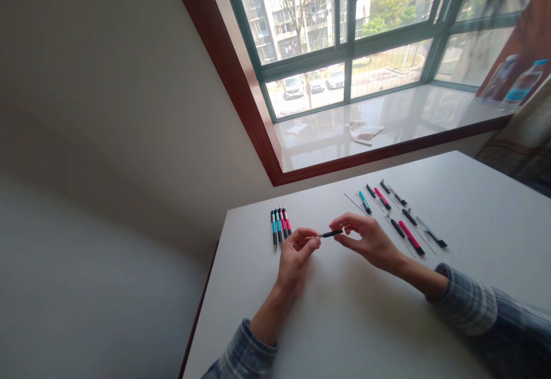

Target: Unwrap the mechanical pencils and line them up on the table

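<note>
Holds the silver end [321, 235] of a black pen piece [332, 234] in the left hand [297, 258], with the grip clamped on it between finger and thumb. Curls the right hand [365, 240] about the opposite end, at 3 o'clock of the piece, with thumb below and fingers above; cannot tell from this view whether clamped or only loosely around it. Has the black pen piece raised above the white surface [344, 321], nearly level, between both hands.

Taking the black pen piece as dial centre, shows at 9 o'clock four pens [280, 224] in a neat row, two blue and two red, just beside the left hand. Presents at 2 o'clock a thin white rod [354, 201], a blue barrel [364, 201], a red barrel [381, 198] and black clip pieces [385, 187]. Shows at 3 o'clock, near the right hand, a second red barrel [411, 238] with further black parts [396, 228]. Bears at 1 o'clock, on the window sill [318, 146], a crumpled pale cloth [364, 131]; at 2 o'clock, well apart, two bottles [523, 86].
</note>
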`<state>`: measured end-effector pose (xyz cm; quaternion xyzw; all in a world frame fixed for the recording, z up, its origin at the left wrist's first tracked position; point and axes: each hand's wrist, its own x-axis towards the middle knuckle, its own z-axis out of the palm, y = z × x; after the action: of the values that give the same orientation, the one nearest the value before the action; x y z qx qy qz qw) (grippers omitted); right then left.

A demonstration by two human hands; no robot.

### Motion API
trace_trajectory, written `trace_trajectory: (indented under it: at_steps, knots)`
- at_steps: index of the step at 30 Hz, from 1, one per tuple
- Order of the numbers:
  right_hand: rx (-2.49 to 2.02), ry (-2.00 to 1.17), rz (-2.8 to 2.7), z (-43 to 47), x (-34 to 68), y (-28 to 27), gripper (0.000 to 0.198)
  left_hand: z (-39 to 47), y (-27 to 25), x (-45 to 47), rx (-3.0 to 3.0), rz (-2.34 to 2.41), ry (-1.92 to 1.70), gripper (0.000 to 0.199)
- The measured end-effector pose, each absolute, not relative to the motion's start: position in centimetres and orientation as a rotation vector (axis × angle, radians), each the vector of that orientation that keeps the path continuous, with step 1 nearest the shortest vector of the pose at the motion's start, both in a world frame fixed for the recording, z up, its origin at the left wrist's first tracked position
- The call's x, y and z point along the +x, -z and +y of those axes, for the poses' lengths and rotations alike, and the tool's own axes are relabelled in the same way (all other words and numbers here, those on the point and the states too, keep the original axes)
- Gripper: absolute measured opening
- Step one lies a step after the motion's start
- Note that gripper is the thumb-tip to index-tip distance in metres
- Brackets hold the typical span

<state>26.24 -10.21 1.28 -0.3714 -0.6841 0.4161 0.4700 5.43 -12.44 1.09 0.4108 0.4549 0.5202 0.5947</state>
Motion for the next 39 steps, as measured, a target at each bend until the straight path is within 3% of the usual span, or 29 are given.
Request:
trace_trajectory:
  at_steps: [39]
  knots:
    - [-0.829, -1.226, -1.603, -10.21, 26.39, -0.79, 0.019, -12.61, -1.28, 5.79, 0.956, 1.026, -1.186, 0.017]
